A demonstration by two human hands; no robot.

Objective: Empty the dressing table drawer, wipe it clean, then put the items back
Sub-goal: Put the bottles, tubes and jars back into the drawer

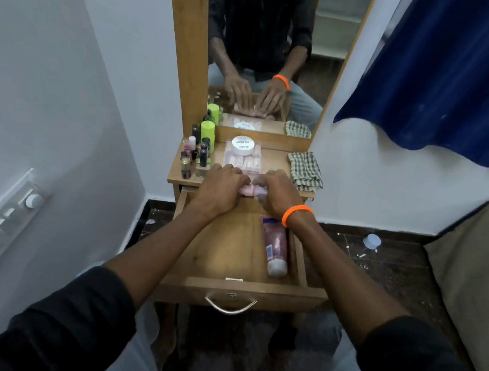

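One pink tube [275,246] lay in the open drawer [225,254], along its right side, cap toward the front. One clear case [243,159] with a white round lid sat on the wooden surface [275,158], one checked cloth [304,171] lay to its right, and a cluster of small bottles [197,154] too crowded to count stood at its left, two of them green. Both hands met at the back of the drawer: the left hand [218,192] and right hand [275,194] had their fingers [239,175] curled around one small pink object [250,190] between them. An orange band [296,214] circled the right wrist. A mirror [266,54] rose behind the surface; white walls, a blue curtain [442,72] and dark floor surrounded it.
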